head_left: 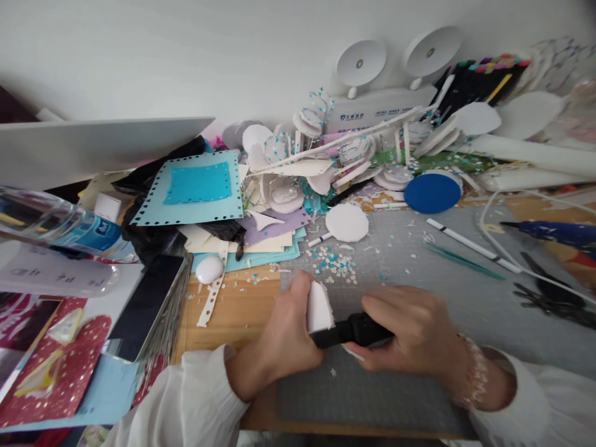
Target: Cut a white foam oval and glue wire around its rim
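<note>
My left hand [289, 329] is closed around a small white foam piece [319, 307] with a ragged right edge. My right hand [412, 326] grips a black utility knife [365, 329], its dark flat front end lying against the lower edge of the foam, close to my left fingers. Both hands are over the grey cutting mat [372, 397]. Just beyond them lie loose blue and white star bits [333, 264] and a white foam disc [347, 222] with a pen beside it.
Behind the mat are piled white foam cutouts [286, 195], punched blue paper [200, 183] and a blue disc [433, 192]. On the left are a water bottle [60, 217] and a phone [146, 307]. Tweezers [465, 261], a marker [472, 244] and a blue glue gun [554, 231] lie right.
</note>
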Demonstrator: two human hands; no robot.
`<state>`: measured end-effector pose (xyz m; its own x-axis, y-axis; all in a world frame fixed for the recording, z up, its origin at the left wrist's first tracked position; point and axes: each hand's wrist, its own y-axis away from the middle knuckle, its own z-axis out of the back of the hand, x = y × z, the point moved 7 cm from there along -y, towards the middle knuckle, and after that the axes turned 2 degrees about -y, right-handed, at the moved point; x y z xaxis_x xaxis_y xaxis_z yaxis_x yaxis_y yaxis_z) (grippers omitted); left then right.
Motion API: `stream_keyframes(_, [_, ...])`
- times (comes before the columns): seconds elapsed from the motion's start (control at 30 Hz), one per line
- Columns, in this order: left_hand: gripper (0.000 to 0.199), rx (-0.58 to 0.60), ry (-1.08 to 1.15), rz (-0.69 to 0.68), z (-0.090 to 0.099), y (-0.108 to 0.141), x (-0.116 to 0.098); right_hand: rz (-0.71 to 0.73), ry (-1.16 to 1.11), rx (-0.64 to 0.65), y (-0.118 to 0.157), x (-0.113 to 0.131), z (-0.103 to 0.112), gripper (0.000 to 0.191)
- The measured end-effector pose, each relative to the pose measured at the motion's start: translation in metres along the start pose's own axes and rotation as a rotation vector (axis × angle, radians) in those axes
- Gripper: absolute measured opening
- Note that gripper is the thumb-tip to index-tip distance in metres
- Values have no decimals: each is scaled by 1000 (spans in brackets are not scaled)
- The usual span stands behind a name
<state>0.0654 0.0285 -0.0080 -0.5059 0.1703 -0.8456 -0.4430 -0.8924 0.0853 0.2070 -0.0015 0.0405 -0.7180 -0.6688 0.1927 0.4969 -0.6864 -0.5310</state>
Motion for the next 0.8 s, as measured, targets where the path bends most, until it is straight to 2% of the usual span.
stream_keyframes(0.23, [31, -13, 25, -38, 3, 0, -7, -1, 6, 4, 0, -5, 2, 51])
stream_keyframes(0.37, [28, -16, -1, -105, 6, 7, -12, -112, 74, -32, 5, -30, 4, 50])
stream_keyframes(0.47, [30, -5, -19, -102, 7, 9, -13, -156, 127, -75, 7, -43, 6, 50])
stream_keyframes(0.6, [34, 14, 17, -67, 6, 6, -14, -124, 45, -65, 6, -36, 5, 49])
stream_keyframes(0.7, [40, 36, 42, -97, 6, 3, -18, -118, 8, -65, 5, -30, 5, 47])
stream_keyframes(0.8, [29, 17, 2, -141, 10, 3, -21, -130, -3, -66, 6, -31, 7, 45])
